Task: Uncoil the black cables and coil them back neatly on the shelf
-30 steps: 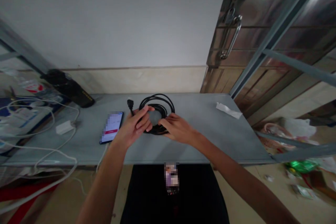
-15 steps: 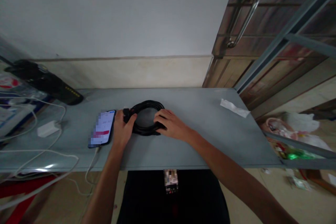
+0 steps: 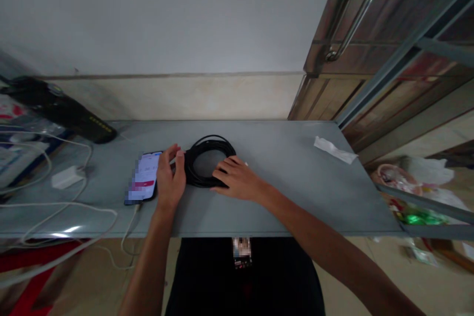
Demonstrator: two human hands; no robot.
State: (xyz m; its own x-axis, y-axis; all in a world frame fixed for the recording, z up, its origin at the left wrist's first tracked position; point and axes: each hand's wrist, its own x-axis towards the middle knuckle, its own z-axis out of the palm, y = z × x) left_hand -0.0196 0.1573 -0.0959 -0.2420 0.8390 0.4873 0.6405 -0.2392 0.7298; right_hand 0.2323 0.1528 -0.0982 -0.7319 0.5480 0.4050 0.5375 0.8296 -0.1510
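A coiled black cable (image 3: 194, 177) lies on the grey table, with one thin loop standing apart from the rest at its far side. My right hand (image 3: 237, 177) is on the coil's right side, its fingers curled over the strands and closed on them. At the coil's left edge, my left hand (image 3: 171, 175) is raised on its side, thumb and fingers apart with a dark gap between them. Whatever lies behind those fingers is hidden. A lit phone (image 3: 144, 177) with a charging lead is just left of that hand.
A black bottle-like container (image 3: 70, 113) leans at the back left. A white charger (image 3: 67, 177) and white cables are on the left side of the grey table (image 3: 296, 197). A white paper strip (image 3: 335, 150) rests at the right, beside a metal frame (image 3: 392, 69).
My left hand has loosened from the coil and turned its fingers upward. The black connector seen beside it is now out of sight. One cable loop has spread outward at the far side.
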